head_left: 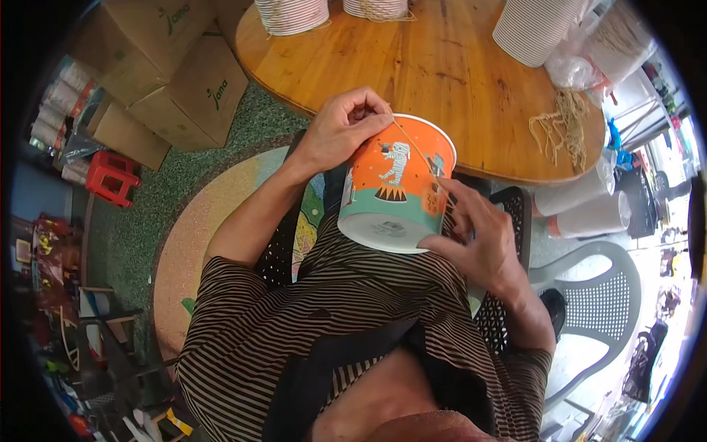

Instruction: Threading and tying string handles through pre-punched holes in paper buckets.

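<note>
A paper bucket (394, 166), orange above and green below with a striped animal drawn on it, is tilted in front of my belly. Its white base (381, 227) faces me. Thin tan string (414, 145) runs slantwise over its side from one hand toward the other. At the upper left of the rim, my left hand (345, 127) pinches the string with thumb and fingertips. My right hand (479, 233) grips the bucket's lower right, thumb at the base edge and curled fingers by the string. The bucket's mouth and part of the right fingers' grip are hidden.
A round wooden table (434, 81) stands ahead, carrying stacks of white paper buckets (537, 29) and a loose string bundle (563, 125). Cardboard boxes (188, 92) and a red stool (112, 179) are at left, a grey plastic chair (600, 295) at right.
</note>
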{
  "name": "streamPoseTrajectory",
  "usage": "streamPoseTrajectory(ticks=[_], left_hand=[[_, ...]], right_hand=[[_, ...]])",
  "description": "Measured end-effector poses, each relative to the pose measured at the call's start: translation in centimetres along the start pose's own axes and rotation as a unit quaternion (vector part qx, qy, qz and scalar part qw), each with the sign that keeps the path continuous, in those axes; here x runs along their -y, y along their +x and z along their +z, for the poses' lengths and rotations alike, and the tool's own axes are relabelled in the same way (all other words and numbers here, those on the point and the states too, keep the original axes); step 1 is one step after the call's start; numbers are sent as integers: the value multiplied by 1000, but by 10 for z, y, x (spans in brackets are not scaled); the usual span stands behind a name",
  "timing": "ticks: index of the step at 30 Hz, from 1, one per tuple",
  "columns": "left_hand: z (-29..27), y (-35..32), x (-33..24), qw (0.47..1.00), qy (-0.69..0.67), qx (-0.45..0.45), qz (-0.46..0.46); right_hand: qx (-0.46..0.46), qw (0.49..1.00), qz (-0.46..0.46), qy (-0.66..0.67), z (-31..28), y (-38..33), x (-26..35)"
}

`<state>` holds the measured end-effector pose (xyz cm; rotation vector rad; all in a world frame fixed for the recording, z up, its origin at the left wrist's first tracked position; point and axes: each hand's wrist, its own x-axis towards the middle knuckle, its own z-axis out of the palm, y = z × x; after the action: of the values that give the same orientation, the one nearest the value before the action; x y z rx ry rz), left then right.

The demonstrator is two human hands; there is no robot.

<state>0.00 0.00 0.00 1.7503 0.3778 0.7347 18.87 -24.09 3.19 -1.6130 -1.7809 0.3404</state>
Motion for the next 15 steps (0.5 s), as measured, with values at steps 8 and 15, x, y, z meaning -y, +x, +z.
streamPoseTrajectory(ticks=[8,15], left_hand=[[9,-5,-11,997,-30,54,-39],[20,-7,-15,993,-64,57,76]], right_hand=[[-68,962,172,199,-8,-3,-23],[-106,915,119,372,-14,-4,-38]])
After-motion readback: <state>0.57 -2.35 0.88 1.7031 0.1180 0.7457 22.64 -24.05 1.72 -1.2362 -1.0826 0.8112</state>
